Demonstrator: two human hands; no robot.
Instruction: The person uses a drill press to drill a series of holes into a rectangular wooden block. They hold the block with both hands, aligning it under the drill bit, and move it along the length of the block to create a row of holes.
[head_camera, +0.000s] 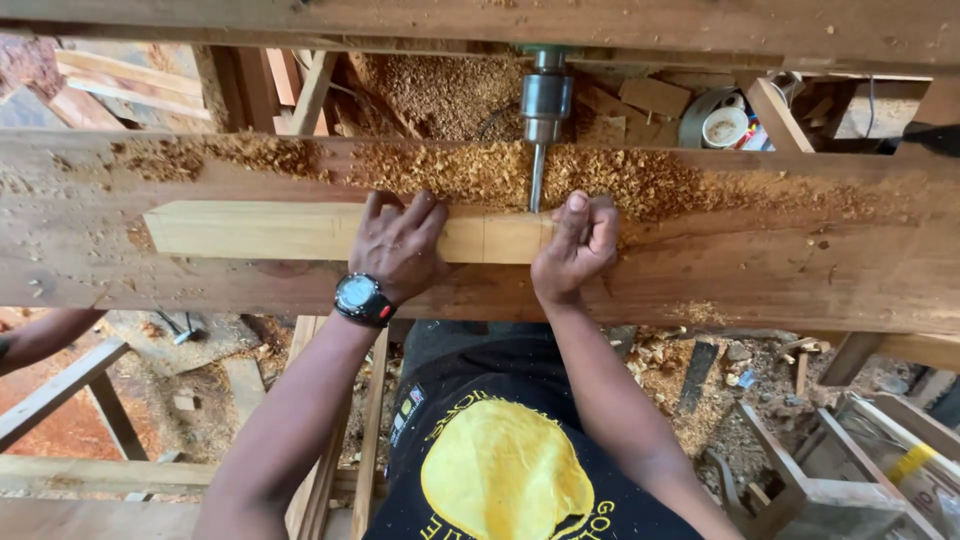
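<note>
- A pale, squared wood piece (330, 231) is lying lengthwise, left to right, on the broad plank worktop (760, 275), with its right end sitting just near of a drill bit.
- The left hand (398, 243) is lying flat on top of the wood piece near its middle, its grip spread wide with fingers pointing far, pressing down rather than pinching; a black wristwatch (361, 298) is sitting on that wrist.
- The right hand (577, 240) is curling into a closed grip at the right end of the wood piece, fingers folded in and thumb pointing far; whether it is clamping the end or only pushing against it is hard to tell.
- The drill bit (537, 176) is hanging vertically from a metal chuck (545, 103), its tip coming down at the far edge of the wood piece, between the two hands.
- Heaps of wood shavings (650, 180) are lying along the far side of the worktop, behind the wood piece.
- A white cup (724, 127) is sitting beyond the worktop, to the far right.
- Another person's arm (40, 336) is showing at the left edge, below the worktop.
</note>
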